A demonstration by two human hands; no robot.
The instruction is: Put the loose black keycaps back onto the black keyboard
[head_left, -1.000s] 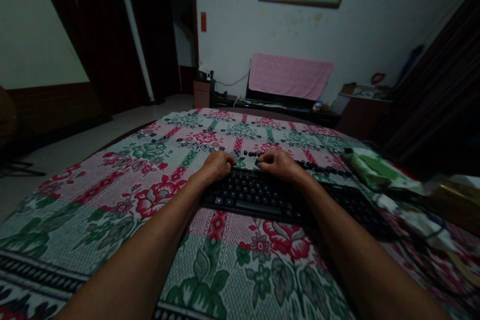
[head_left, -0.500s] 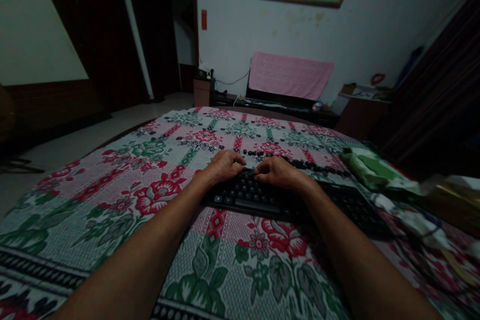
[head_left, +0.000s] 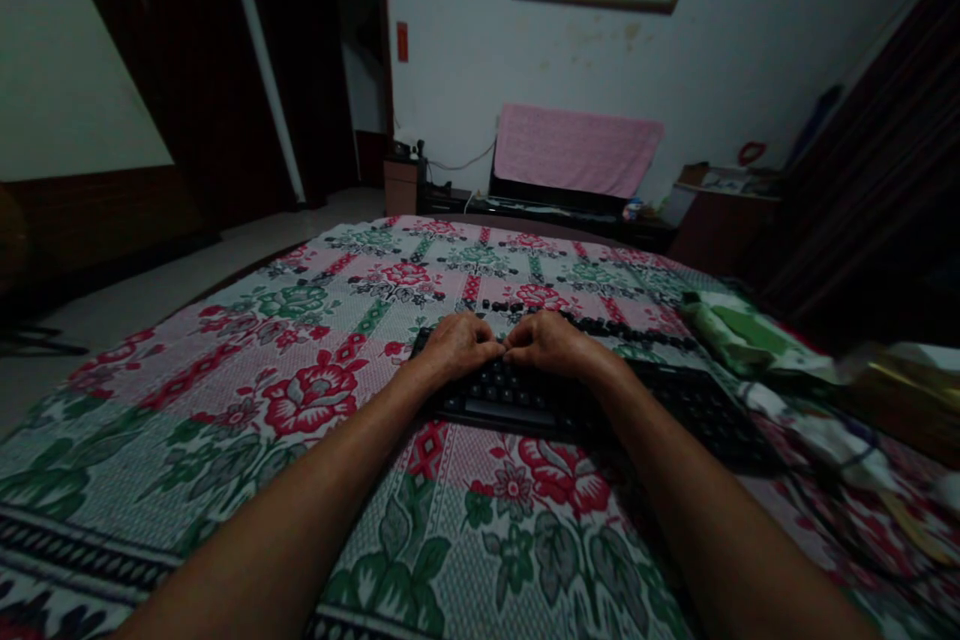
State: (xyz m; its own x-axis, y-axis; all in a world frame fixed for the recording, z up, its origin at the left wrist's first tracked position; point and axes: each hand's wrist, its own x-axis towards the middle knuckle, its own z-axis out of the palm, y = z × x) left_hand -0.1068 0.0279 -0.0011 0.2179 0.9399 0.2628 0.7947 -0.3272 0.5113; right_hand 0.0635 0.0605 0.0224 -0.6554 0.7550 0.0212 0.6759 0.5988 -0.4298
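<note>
A black keyboard [head_left: 501, 394] lies on a flowered bedspread [head_left: 300, 390] in front of me. Both my hands rest on its middle keys. My left hand [head_left: 460, 346] and my right hand [head_left: 552, 342] are curled, and their fingertips meet in a pinch over one spot on the keys. What they pinch is too small and dark to name. A row of loose black keycaps [head_left: 626, 329] lies on the cover just behind the keyboard.
A crumpled green and white cloth [head_left: 739, 335] lies at the right of the bed, with dark cables [head_left: 832, 510] nearer me. Beyond the bed a pink towel [head_left: 577, 148] covers a screen on a low cabinet. Open floor is at the left.
Both hands have moved from the keyboard's far edge toward each other. Their fingertips, apart a second ago, now touch over the middle keys.
</note>
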